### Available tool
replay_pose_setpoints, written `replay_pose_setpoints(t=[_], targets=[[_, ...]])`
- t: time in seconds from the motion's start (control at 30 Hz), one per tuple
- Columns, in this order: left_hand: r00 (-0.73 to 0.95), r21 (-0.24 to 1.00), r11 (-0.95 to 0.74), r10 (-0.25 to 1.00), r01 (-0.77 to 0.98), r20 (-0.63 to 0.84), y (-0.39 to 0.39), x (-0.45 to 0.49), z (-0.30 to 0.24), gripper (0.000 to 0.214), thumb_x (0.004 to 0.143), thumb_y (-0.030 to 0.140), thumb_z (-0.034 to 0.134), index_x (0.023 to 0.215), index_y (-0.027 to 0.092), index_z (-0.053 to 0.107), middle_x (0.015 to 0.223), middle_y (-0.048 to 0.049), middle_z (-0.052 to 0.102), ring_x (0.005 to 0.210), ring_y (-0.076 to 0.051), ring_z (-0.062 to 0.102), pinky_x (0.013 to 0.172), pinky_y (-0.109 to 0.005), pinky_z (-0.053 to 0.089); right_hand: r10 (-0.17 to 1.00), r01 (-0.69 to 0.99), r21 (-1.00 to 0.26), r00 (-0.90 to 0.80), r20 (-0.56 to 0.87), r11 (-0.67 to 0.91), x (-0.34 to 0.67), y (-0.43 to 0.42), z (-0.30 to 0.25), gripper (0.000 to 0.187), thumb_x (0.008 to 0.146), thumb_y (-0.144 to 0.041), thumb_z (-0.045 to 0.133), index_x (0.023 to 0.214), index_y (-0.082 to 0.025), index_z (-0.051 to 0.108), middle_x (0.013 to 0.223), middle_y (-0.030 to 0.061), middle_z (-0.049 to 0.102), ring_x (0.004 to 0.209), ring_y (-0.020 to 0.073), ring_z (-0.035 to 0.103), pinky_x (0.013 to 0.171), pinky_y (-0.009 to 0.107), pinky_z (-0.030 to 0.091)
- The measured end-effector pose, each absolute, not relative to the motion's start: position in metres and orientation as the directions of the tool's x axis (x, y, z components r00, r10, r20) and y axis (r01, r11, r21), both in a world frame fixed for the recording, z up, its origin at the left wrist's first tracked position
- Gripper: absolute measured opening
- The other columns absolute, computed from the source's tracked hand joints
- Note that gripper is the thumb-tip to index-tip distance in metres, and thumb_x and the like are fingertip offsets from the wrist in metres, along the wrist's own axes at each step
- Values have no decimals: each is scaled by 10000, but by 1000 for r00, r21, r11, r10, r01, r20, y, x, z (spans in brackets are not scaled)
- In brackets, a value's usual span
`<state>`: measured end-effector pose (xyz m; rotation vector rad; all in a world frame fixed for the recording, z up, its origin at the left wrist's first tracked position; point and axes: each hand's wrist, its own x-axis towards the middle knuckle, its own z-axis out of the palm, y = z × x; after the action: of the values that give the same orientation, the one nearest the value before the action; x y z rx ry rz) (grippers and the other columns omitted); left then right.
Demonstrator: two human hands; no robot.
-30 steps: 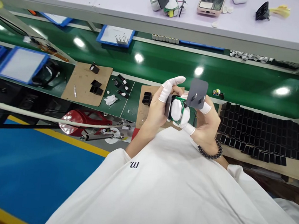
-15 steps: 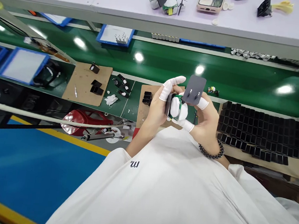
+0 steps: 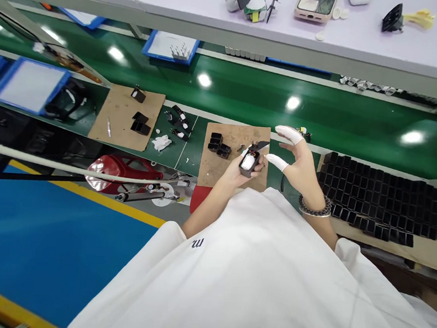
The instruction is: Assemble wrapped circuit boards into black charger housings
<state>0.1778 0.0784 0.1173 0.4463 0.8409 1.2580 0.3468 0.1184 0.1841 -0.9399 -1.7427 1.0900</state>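
Observation:
In the head view, my left hand (image 3: 236,173) is closed around a black charger case (image 3: 247,168). White material shows in its opening, and a black cover piece (image 3: 259,146) sticks up at its far end, apparently tilted away. My right hand (image 3: 297,165) is just to the right of the case, with thumb and fingers apart and nothing between them; white finger cots cover its tips. Beneath my left hand lies a brown board (image 3: 217,173), and several empty black cases (image 3: 216,142) stand on it.
Rows of black cases (image 3: 385,198) fill the right side of the bench. To the left, another board (image 3: 124,119) carries black parts. A raised shelf (image 3: 180,0) holds a phone (image 3: 317,3) and opened charger parts (image 3: 249,2). A red machine (image 3: 105,173) stands below left.
My right hand has let go of the pronged cover and moved off to the right, opening. My left hand has lowered the charger case, and the white-and-green insides now sit within it.

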Motion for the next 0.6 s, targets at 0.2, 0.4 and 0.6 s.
replay_pose_setpoints(t=[0.2, 0.4, 0.6], targets=[[348, 554, 597, 797, -580, -494, 66, 166, 152, 321, 1044, 374, 476, 860, 200, 675, 673, -84, 591, 590, -139, 422, 410, -237, 330, 746, 14, -984, -654, 127, 179, 356, 139, 187, 300, 772, -469, 893, 933, -229, 817, 1011, 52, 825, 1037, 251, 778, 1010, 444, 612], [163, 567, 540, 797, -622, -581, 65, 175, 165, 271, 915, 414, 664, 881, 145, 661, 670, -30, 598, 532, -114, 508, 421, -204, 358, 807, -14, -996, -586, 77, 85, 351, 131, 190, 305, 735, -468, 915, 896, -228, 817, 936, 36, 825, 873, 190, 777, 882, 325, 646], [-322, 781, 218, 822, -585, -471, 69, 198, 161, 262, 945, 395, 637, 1080, 183, 714, 735, 9, 622, 610, -112, 572, 581, -218, 472, 957, 133, -983, -276, 88, 129, 343, 102, 185, 169, 821, -370, 812, 936, -253, 857, 1037, 54, 844, 1021, 271, 791, 973, 435, 636]])
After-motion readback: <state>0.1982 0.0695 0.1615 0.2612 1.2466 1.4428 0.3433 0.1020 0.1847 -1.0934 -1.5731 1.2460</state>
